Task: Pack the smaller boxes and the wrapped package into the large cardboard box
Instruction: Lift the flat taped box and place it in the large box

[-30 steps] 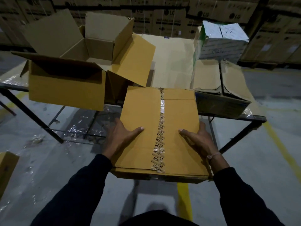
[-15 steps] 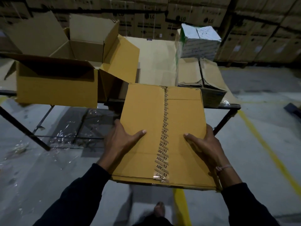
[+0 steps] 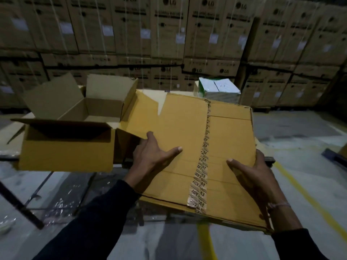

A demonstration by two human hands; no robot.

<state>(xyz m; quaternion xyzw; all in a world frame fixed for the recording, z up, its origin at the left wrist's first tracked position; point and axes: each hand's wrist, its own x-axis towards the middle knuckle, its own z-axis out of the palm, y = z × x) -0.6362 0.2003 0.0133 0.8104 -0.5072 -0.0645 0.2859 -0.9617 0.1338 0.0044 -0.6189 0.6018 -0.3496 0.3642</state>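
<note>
I see a dim warehouse: a wall of stacked cartons [image 3: 169, 34] fills the background, too many and too blurred for me to count, with a grey floor [image 3: 300, 128] below carrying one yellow line [image 3: 308, 201] on the right. One table [image 3: 9, 152] stands in front of me, its dark leg [image 3: 20, 205] slanting down at the left.

On the table's left part sits one large box [image 3: 65, 147], open, with four flaps standing or folded outward; I see nothing inside it from here, though the near wall hides part of the bottom.

Right of it, one smaller box [image 3: 216, 147] is held up in the air, tilted, its far edge overlapping the large box's right flap in my view; I cannot tell whether they touch. One strip of printed tape [image 3: 201, 166] runs along its top seam.

My two hands carry it. The left hand [image 3: 152, 158] grasps its left edge, thumb pressed flat on top and fingers underneath. The right hand [image 3: 251, 177] grasps the right edge the same way, thumb on top, with one thin band [image 3: 277, 205] at the wrist. Both sleeves are dark.

Behind the smaller box, at the table's far right, one wrapped package [image 3: 217, 90] in white and green shows its top, the rest hidden.
</note>
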